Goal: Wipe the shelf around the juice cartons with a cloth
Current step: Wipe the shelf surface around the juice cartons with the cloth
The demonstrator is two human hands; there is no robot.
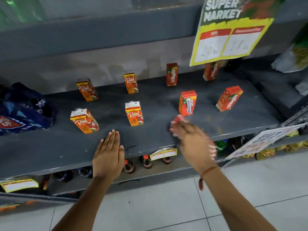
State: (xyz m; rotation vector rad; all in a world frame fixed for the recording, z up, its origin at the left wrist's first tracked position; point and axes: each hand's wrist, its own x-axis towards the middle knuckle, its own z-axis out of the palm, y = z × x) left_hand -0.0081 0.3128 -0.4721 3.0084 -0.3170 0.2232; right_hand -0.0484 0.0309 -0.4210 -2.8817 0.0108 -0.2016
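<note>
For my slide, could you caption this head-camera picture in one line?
Left hand flat on the grey shelf, right hand wiping with a red-and-white cloth among eight juice cartons.

Cartons (134, 113) on shelf (66, 147)

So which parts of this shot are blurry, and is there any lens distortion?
Head view: the right hand and its red-and-white cloth are smeared by motion; the flat left hand and the juice cartons stay fairly sharp; the wide-angle lens bows the shelf edges.
</note>
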